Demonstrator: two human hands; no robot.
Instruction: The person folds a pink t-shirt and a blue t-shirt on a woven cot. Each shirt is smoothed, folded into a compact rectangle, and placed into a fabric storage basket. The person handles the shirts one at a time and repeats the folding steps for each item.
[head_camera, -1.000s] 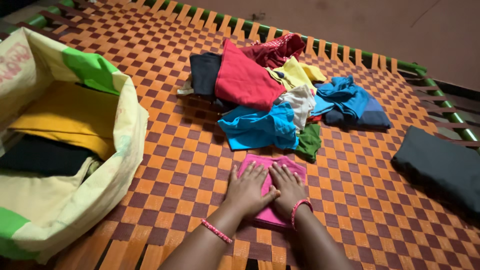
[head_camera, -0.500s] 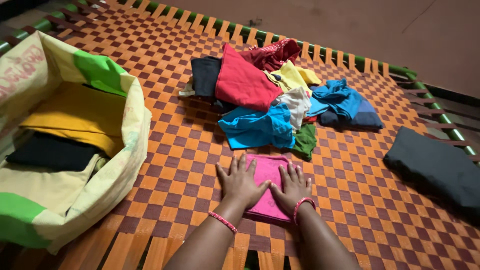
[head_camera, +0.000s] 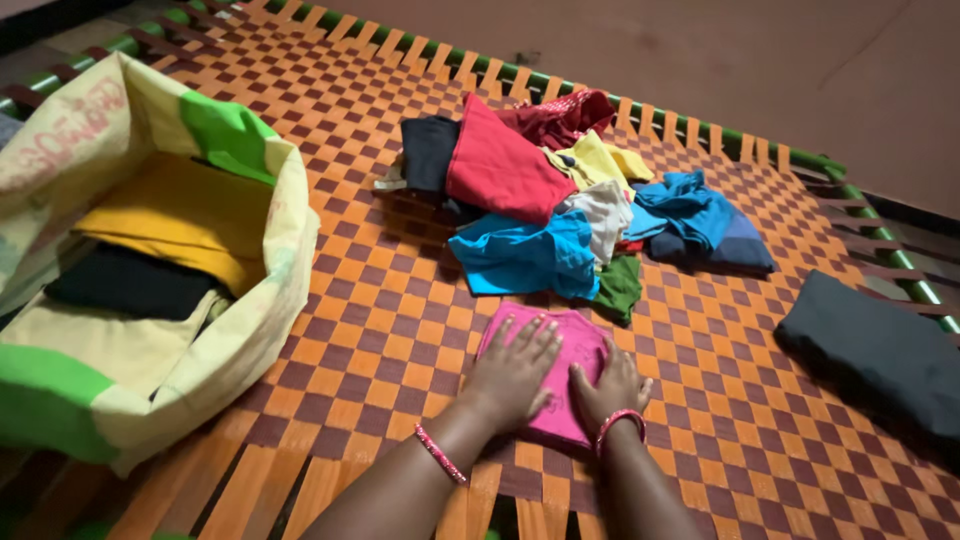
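Both of my hands lie flat, palms down and fingers spread, gripping nothing, on a folded pink cloth (head_camera: 560, 365) that rests on the orange-and-brown woven cot (head_camera: 380, 330) straight in front of me. My left hand (head_camera: 515, 375) covers the cloth's left half, with the fingers reaching toward its far edge; my right hand (head_camera: 612, 385) sits on the near right part, lower down, so the left is the one further onto it. As I read it, the cloth's long axis runs away from me and leans slightly left. Just beyond its far edge lies a loose heap of clothes (head_camera: 560, 205) in blue, red, white, yellow and green. Well off to my left stands an open sack (head_camera: 270, 270) with a yellow and a black folded piece inside, and a dark folded garment (head_camera: 880, 350) lies apart at the right.
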